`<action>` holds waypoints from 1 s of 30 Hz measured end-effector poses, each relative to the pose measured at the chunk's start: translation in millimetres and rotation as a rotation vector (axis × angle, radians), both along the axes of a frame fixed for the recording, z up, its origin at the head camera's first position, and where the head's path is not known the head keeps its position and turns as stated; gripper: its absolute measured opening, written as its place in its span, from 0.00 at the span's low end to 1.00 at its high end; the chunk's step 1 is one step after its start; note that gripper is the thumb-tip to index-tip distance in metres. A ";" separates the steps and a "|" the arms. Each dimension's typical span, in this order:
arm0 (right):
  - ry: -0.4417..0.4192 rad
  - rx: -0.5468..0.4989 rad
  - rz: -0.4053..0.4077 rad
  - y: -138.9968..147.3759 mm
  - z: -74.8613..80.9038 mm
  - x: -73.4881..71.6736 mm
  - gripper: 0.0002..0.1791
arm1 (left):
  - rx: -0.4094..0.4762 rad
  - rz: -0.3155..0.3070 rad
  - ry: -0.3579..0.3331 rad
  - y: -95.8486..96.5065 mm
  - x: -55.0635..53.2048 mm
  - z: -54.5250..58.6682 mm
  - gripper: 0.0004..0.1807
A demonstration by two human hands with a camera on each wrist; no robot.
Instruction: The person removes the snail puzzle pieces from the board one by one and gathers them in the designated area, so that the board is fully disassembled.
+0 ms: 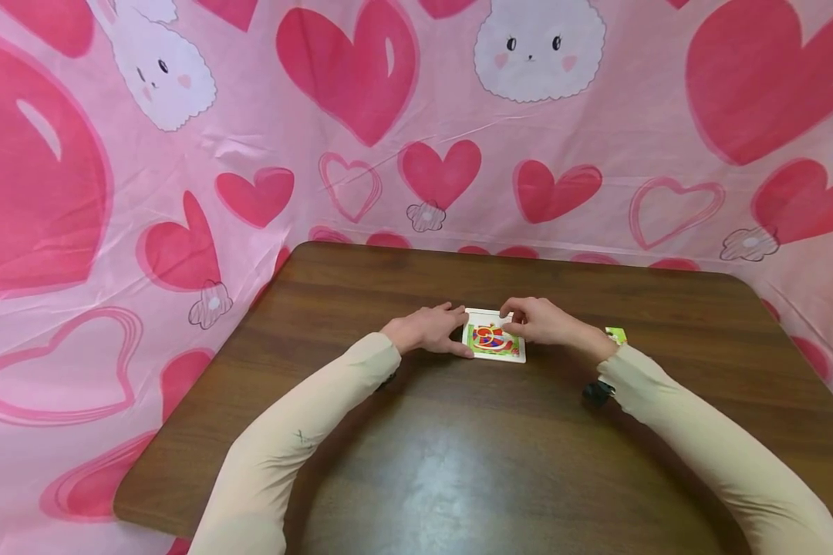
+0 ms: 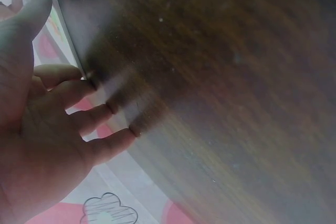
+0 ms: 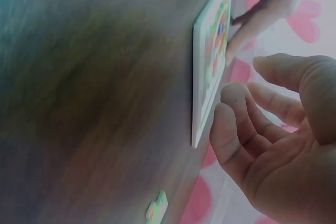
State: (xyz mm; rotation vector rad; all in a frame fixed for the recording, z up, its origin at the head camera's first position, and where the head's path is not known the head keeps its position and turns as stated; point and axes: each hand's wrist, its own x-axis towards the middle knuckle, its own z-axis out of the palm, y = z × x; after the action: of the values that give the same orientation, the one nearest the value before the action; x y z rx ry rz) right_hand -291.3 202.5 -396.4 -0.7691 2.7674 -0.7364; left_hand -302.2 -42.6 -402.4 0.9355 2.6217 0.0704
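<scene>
A small white-framed puzzle board point(image 1: 494, 358) with a colourful picture, mostly red and green, lies flat on the brown table. My left hand point(image 1: 426, 327) is at its left side, with thumb and fingers spread along the frame; in the left wrist view the fingers point(image 2: 107, 148) reach down to the tabletop. Over the right part of the board is my right hand point(image 1: 544, 321). Its fingers point(image 3: 226, 135) are loosely bent, and I see nothing held between them and the thumb. A loose green puzzle piece point(image 1: 616, 334) lies on the table by the right wrist.
The brown wooden table point(image 1: 416, 447) has rounded corners. Pink cloth point(image 1: 361, 185) printed with hearts and rabbit faces hangs behind and to the left and right of it. A dark wrist strap point(image 1: 598, 393) shows below the right sleeve.
</scene>
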 end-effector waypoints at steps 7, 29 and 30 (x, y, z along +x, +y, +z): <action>0.024 0.031 0.029 -11.0 -5.8 0.1 0.14 | -0.016 0.001 -0.004 0.3 -0.1 -1.6 0.49; -0.050 0.125 0.058 -37.3 -10.3 -7.5 0.16 | -0.012 -0.016 0.029 0.5 -1.0 -3.9 0.47; -0.054 0.129 0.056 -37.8 -9.5 -7.5 0.17 | -0.012 -0.015 0.028 0.5 -1.2 -3.8 0.47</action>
State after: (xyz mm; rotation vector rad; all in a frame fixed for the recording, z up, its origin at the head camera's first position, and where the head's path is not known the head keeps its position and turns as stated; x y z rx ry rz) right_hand -298.7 164.7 -405.9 -0.7853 2.7018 -0.5531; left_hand -303.4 -42.1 -406.2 0.9590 2.6375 0.0383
